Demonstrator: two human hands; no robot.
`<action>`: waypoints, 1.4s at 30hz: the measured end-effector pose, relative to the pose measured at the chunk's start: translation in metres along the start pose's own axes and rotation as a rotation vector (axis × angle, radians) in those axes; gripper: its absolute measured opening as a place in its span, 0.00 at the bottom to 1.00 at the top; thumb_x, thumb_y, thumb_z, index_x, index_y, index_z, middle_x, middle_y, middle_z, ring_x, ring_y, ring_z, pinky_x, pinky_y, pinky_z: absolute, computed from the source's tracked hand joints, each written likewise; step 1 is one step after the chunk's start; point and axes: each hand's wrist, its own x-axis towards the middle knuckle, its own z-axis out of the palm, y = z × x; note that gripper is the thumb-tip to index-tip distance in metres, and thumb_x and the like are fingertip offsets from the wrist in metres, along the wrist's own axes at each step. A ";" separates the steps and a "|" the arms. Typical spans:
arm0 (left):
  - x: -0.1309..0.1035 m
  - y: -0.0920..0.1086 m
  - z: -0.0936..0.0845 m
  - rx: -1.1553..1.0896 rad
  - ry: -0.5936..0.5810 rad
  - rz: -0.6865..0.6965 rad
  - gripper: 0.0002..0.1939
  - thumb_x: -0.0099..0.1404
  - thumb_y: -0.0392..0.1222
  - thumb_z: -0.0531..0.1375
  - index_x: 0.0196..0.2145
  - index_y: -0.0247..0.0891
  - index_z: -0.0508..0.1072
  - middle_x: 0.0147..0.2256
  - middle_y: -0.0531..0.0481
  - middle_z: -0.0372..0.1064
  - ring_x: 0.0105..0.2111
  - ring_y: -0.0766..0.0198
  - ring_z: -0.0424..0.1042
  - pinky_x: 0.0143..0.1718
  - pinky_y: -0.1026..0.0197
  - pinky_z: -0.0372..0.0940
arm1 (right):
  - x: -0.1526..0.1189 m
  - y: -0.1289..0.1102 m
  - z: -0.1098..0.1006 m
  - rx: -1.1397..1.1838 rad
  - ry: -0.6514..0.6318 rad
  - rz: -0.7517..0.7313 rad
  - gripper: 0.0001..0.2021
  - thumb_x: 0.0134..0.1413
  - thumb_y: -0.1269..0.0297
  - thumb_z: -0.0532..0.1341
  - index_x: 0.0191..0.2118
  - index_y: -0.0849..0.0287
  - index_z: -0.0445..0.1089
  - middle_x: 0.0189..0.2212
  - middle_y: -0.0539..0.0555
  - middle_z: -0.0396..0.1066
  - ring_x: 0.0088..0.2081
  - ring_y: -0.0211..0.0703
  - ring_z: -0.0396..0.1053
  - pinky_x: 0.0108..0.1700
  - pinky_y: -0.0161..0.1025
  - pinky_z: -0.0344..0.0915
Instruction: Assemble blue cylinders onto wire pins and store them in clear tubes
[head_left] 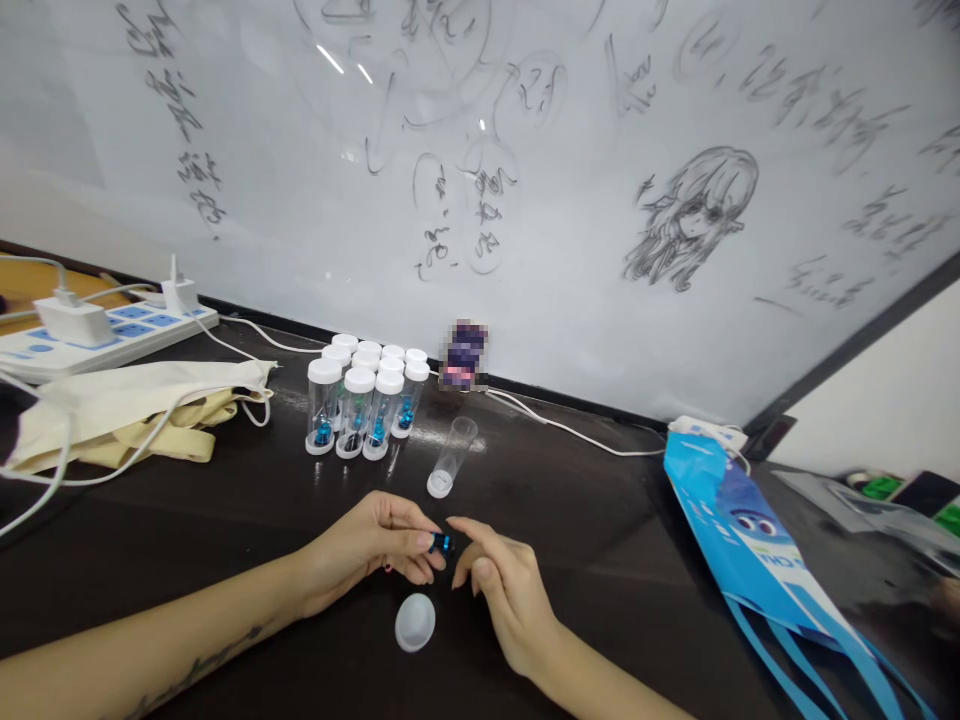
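Between the thumb and fingers of my left hand (394,540) is a small blue and black piece (441,543), too small to name more closely. My right hand (506,590) is just to its right, index finger stretched toward the piece and thumb apart from it; nothing shows in its grip. On the dark table in front of my hands lies a white oval cap or dish (415,622). Beyond my fingers, a clear tube (455,450) with a white end lies on its side without a lid on its far end.
Several clear tubes with white caps (358,410) stand grouped at the back, blue pieces inside. At left are a power strip (112,335), cables and a cream cloth bag (142,410). A phone (464,355) leans on the whiteboard (555,250). A blue bag (750,530) lies right.
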 end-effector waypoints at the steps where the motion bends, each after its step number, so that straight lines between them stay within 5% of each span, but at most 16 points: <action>1: 0.000 0.000 0.000 0.003 0.000 0.001 0.07 0.58 0.37 0.68 0.33 0.30 0.80 0.32 0.41 0.81 0.27 0.67 0.78 0.30 0.70 0.71 | 0.000 0.000 0.000 -0.001 -0.001 0.000 0.22 0.70 0.52 0.43 0.56 0.57 0.66 0.25 0.50 0.74 0.27 0.41 0.70 0.38 0.40 0.65; 7: 0.001 -0.001 0.001 0.003 0.008 -0.002 0.07 0.57 0.38 0.68 0.33 0.30 0.80 0.31 0.41 0.81 0.26 0.66 0.78 0.30 0.69 0.71 | 0.000 0.002 0.001 -0.023 -0.008 0.002 0.22 0.71 0.52 0.43 0.53 0.57 0.68 0.26 0.50 0.74 0.27 0.41 0.70 0.37 0.39 0.64; 16: 0.001 -0.002 0.000 0.078 0.013 -0.017 0.07 0.58 0.39 0.68 0.32 0.32 0.80 0.30 0.43 0.81 0.25 0.68 0.78 0.23 0.74 0.63 | 0.002 -0.006 0.001 -0.100 -0.090 0.119 0.07 0.67 0.61 0.54 0.41 0.56 0.66 0.26 0.48 0.71 0.28 0.39 0.69 0.36 0.36 0.60; 42: 0.000 -0.007 0.002 0.157 0.039 0.013 0.08 0.49 0.37 0.73 0.28 0.35 0.81 0.26 0.48 0.81 0.24 0.67 0.76 0.29 0.67 0.69 | 0.006 -0.007 0.001 -0.111 -0.250 0.145 0.14 0.66 0.63 0.51 0.27 0.57 0.58 0.19 0.47 0.64 0.22 0.36 0.64 0.30 0.33 0.56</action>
